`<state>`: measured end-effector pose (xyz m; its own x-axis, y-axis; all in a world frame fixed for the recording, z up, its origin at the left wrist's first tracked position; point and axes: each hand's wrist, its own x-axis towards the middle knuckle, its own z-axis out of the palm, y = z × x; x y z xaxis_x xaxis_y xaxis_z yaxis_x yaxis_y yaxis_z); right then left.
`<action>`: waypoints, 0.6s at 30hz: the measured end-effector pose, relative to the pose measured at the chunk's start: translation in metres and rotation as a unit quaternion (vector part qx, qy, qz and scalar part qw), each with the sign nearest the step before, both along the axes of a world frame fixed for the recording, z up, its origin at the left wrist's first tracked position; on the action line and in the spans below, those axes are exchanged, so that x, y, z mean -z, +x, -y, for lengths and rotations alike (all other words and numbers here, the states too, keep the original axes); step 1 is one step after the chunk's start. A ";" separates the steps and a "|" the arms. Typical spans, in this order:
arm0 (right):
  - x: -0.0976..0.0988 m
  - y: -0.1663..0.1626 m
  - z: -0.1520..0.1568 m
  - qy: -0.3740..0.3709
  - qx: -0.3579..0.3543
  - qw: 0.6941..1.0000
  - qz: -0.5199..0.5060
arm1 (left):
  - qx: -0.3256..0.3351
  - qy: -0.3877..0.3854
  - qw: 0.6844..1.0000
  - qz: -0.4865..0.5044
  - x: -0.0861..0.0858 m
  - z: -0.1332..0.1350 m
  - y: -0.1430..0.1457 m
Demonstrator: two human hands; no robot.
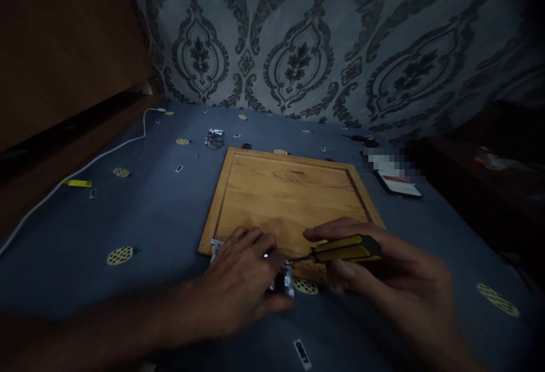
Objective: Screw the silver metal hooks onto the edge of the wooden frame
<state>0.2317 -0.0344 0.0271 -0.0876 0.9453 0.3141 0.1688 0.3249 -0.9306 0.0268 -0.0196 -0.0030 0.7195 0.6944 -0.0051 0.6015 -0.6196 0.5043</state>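
Observation:
A wooden panel [293, 182] with a raised frame lies flat on the blue patterned cloth. At its near edge, my left hand [247, 275] is closed over a metal cabinet hinge [288, 282], which it mostly hides. Another shiny metal piece [216, 245] shows beside that hand at the panel's near left corner. My right hand [383, 270] grips the yellow and black handle of a screwdriver [347, 249]. The screwdriver's shaft points left, its tip at the hinge beside my left fingers; whether it sits in a screw cannot be made out.
A second metal hinge [214, 137] rests beyond the panel's far left corner. To the right lies a phone [398, 182], with a dark object [361, 139] behind it. A white cable [114, 147] and a yellow strip [78, 183] are at left, near a wooden cabinet [63, 48].

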 end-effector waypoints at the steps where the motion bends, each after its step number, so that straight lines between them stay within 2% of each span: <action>1: -0.001 0.000 0.000 -0.004 0.001 1.000 0.003 | -0.002 0.000 1.000 0.003 0.000 0.000 0.000; 6: -0.001 -0.001 0.001 -0.006 0.001 1.000 -0.010 | -0.006 0.024 1.000 0.013 0.002 0.001 0.000; 18: 0.006 0.003 -0.002 0.018 -0.017 1.000 0.008 | -0.003 0.018 1.000 0.004 -0.001 0.000 0.000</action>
